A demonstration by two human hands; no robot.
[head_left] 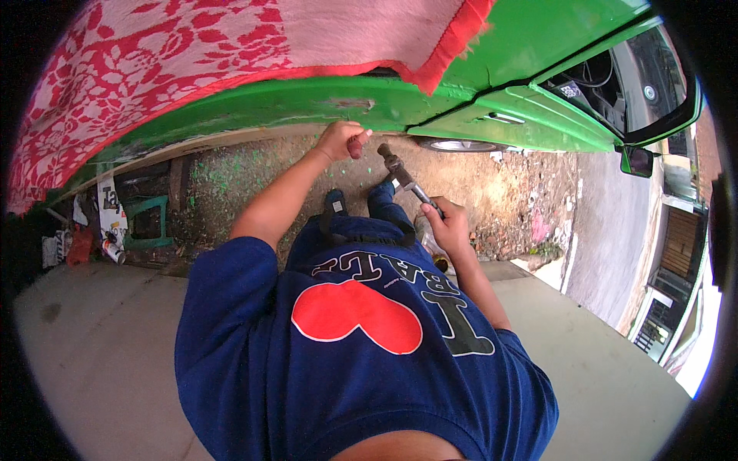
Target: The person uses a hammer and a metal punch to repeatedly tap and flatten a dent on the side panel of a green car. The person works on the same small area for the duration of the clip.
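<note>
Gripping a hammer [410, 184]: right hand [449, 226], fingers wrapped around it. Left hand [335, 143]: fingers closed on a reddish handle [354, 147] near green bodywork [261, 112].

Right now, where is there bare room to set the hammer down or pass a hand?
Bare grey floor lies left of the blue shirt, below the teal frame in the picture, and right of the right forearm, short of the street. A narrow gap shows between the left hand and the hammer head. Far left is crowded: teal frame, can, red object.
</note>
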